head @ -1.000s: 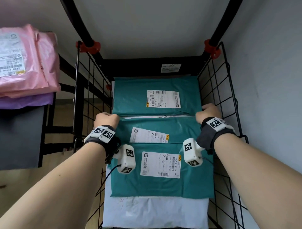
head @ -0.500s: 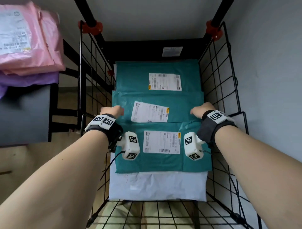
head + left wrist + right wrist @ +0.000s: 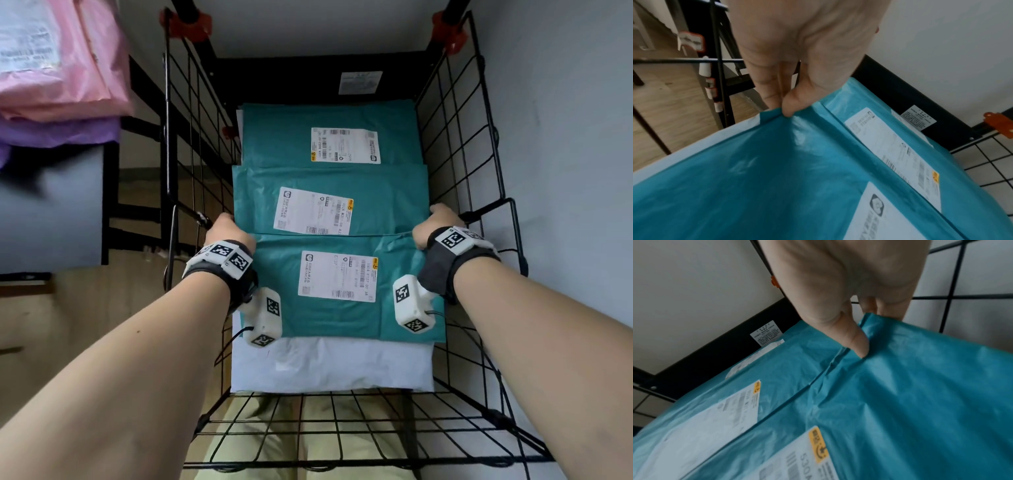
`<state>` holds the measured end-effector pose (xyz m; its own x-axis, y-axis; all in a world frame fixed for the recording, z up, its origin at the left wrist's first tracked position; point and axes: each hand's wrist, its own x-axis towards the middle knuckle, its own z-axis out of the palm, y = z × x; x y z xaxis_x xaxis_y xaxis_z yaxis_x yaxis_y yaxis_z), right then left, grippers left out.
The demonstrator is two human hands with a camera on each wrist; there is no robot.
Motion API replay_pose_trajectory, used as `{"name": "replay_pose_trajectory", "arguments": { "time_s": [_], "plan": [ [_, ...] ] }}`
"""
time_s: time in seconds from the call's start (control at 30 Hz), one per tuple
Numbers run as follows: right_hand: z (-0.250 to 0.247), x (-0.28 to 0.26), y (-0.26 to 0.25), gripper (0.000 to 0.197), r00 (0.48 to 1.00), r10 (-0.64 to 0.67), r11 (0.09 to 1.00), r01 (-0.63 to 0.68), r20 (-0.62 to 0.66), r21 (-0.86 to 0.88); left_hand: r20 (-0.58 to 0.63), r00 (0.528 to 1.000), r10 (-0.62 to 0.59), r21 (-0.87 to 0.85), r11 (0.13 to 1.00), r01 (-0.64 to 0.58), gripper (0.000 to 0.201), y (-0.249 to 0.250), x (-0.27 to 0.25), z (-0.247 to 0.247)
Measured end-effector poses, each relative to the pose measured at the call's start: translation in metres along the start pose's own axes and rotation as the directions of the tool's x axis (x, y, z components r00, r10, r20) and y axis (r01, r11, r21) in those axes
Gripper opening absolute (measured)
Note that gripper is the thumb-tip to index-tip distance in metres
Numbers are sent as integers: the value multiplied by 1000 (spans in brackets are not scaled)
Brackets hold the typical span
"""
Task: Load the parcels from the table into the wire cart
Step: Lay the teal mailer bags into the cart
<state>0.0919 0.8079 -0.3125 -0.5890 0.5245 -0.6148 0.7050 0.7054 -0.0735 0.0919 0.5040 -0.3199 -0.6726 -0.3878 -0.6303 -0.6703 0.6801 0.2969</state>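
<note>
A black wire cart (image 3: 455,154) holds three teal parcels overlapping in a row, on top of a white parcel (image 3: 329,366). Both hands are on the nearest teal parcel (image 3: 342,318), the one with a white label. My left hand (image 3: 226,231) pinches its far left corner (image 3: 777,113) between thumb and fingers. My right hand (image 3: 436,222) pinches its far right corner (image 3: 869,331) the same way. The middle teal parcel (image 3: 376,198) and the far teal parcel (image 3: 274,137) lie flat beyond my hands. The held parcel lies low in the cart over the others.
Pink parcels (image 3: 68,68) lie on a purple one (image 3: 61,133) on a dark table (image 3: 51,205) at the left. The cart's wire sides (image 3: 191,137) close in on both hands. A pale wall (image 3: 565,137) stands at the right, and the cart's near wire floor (image 3: 342,428) is bare.
The held teal parcel has slid toward me and down, uncovering the middle parcel's label. The view has tilted down, so the cart's near wire floor now shows.
</note>
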Motion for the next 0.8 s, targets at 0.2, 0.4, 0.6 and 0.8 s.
{"name": "replay_pose_trajectory", "arguments": {
  "time_s": [0.2, 0.4, 0.6, 0.8],
  "plan": [
    [1, -7, -3, 52, 998, -36, 997, 39, -53, 63, -54, 999, -9, 31, 999, 11, 39, 1, -2, 3],
    [-21, -36, -18, 58, 978, -198, 980, 199, -69, 9, -69, 997, 21, 103, 995, -14, 38, 19, -20, -19],
    [-48, -88, -59, 51, 873, -481, 872, 467, -78, -144, -85, 924, 374, 282, 898, -337, 50, 49, -56, -60],
    [-75, -158, -105, 50, 794, -600, 790, 570, -98, -224, -48, 795, 605, 425, 732, -532, 56, 59, -88, -111]
  ]
}}
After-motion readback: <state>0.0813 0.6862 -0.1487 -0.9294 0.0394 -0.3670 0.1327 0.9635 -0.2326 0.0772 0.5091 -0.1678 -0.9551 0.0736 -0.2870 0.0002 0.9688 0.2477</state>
